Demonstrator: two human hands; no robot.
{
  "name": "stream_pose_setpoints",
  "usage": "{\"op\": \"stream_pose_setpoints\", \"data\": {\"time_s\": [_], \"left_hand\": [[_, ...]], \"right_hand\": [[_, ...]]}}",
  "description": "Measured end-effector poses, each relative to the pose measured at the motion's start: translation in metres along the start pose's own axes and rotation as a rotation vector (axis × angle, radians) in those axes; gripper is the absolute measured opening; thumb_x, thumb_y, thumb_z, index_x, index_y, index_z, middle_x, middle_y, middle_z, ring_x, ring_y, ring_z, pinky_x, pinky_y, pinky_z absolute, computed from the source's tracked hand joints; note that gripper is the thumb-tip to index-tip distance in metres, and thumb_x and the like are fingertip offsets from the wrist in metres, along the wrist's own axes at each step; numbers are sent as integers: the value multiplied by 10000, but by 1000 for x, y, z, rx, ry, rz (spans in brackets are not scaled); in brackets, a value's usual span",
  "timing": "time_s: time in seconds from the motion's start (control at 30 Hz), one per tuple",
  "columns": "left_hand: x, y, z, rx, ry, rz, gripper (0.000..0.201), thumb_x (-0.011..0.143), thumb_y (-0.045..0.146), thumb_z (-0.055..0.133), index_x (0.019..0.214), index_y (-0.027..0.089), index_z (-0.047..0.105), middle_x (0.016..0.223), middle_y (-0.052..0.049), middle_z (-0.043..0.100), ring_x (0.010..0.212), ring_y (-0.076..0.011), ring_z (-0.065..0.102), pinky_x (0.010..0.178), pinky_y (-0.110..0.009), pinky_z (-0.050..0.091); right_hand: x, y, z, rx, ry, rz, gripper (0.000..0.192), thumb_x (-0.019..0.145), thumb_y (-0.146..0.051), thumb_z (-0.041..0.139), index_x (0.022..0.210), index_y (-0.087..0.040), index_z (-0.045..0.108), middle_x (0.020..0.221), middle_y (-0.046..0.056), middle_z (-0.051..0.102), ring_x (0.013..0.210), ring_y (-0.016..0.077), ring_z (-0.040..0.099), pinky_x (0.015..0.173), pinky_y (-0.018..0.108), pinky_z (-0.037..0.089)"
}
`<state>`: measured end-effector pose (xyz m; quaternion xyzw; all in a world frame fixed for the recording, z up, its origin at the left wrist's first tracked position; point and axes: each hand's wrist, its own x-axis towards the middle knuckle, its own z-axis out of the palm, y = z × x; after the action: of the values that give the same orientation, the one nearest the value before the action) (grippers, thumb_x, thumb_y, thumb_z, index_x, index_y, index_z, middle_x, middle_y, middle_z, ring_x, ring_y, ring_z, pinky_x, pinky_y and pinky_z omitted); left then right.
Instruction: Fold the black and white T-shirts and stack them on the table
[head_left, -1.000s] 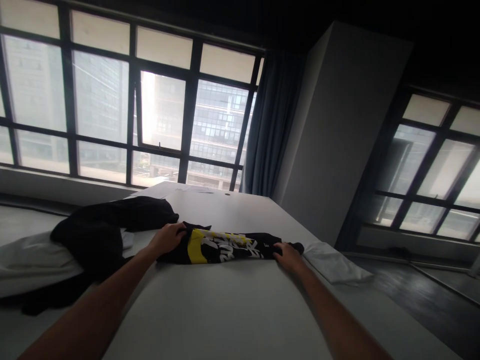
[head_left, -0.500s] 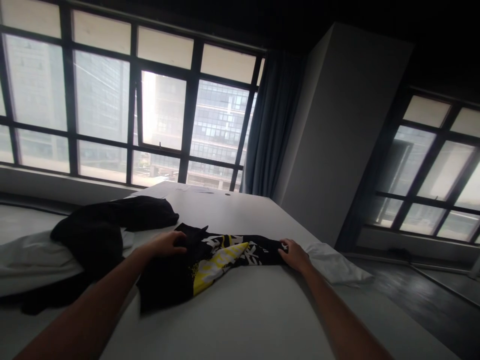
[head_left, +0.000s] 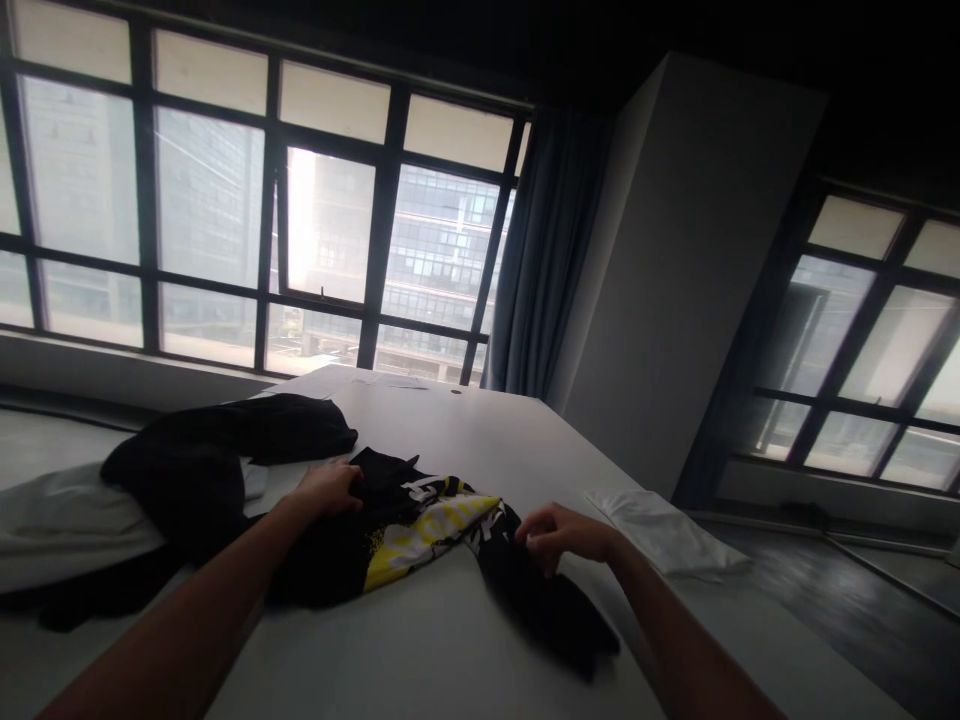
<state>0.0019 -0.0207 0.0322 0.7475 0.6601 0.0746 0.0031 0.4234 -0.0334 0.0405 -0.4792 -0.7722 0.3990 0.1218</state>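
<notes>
On table (head_left: 465,420) | black-yellow printed shirt (head_left: 420,525) rumpled | left hand (head_left: 330,488) presses flat | right hand (head_left: 559,533) apparently pinching hem

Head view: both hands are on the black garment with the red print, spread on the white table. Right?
Not quite: in the head view the print on the black garment is yellow and white, not red. Both the left hand and right hand are on it, on the white table.

The room is dim and backlit: daylight comes only through the windows (head_left: 225,230), with a glare patch on one pane. Ceiling and arms sink into near-black shadow. The bench (head_left: 465,640) catches a pale sheen. Window bars bow toward the edges; focus is soft throughout.
</notes>
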Motion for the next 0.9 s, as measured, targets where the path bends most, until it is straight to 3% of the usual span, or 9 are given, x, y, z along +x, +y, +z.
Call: {"op": "stream_pose_setpoints", "data": {"time_s": [0.07,0.17,0.27,0.37,0.47,0.63,0.77,0.83,0.9], "left_hand": [[-6,10,-5,41,27,-10,462,726,409,652,1152,231,666,1252,-147,621,1188,-354,543,939,-468,440],[-21,40,-9,23,-104,81,590,732,599,596,1200,243,649,1213,-154,650,1073,-338,625,861,-411,491],[-34,72,-5,53,-195,167,727,601,618,701,1212,229,648,1219,-188,650,1057,-386,632,848,-435,504],[-38,83,-1,89,-200,178,725,585,497,754,1233,194,635,1229,-215,640,1064,-410,625,860,-474,501],[-32,72,0,58,-195,137,708,625,402,754,1283,199,593,1277,-207,614,1141,-407,583,908,-509,475],[-21,53,-2,129,145,2,528,788,233,621,1311,218,557,1454,-174,467,1314,-369,438,1065,-606,278],[-22,61,-2,-26,78,20,491,873,394,547,1327,206,542,1416,-150,518,1269,-338,488,1018,-518,378],[-25,72,-2,-131,77,90,490,901,462,488,1324,221,546,1384,-132,552,1236,-323,521,993,-486,410],[-29,82,-1,-226,97,214,525,893,521,480,1347,261,523,1408,-105,535,1263,-308,502,1023,-464,395]], "right_hand": [[5,-6,9,-31,139,-75,464,744,-485,660,1063,-150,692,855,73,713,754,198,667,692,324,536],[17,-6,23,-192,363,-205,460,739,-377,689,1157,-184,664,1113,102,677,971,226,644,808,340,528],[27,-3,35,-278,352,-310,513,745,-283,675,1250,-219,614,1222,89,630,1022,217,616,829,318,512],[35,-3,43,-355,358,-326,351,749,-250,657,1095,-199,681,1025,56,692,846,176,625,737,267,489],[42,-3,41,-427,412,-229,174,749,-250,634,898,-199,708,819,14,696,722,150,609,674,239,451],[34,19,8,-622,739,239,218,778,-308,575,921,-202,701,921,93,716,861,233,654,706,293,454],[12,41,-20,-660,810,572,282,801,-319,537,955,-142,695,981,189,701,930,312,665,709,348,473],[8,37,-18,-641,768,522,248,777,-301,574,912,-139,703,955,182,705,920,309,667,711,340,478],[11,24,-3,-521,589,288,210,760,-308,615,860,-149,708,874,130,713,843,267,675,690,311,488]]}}
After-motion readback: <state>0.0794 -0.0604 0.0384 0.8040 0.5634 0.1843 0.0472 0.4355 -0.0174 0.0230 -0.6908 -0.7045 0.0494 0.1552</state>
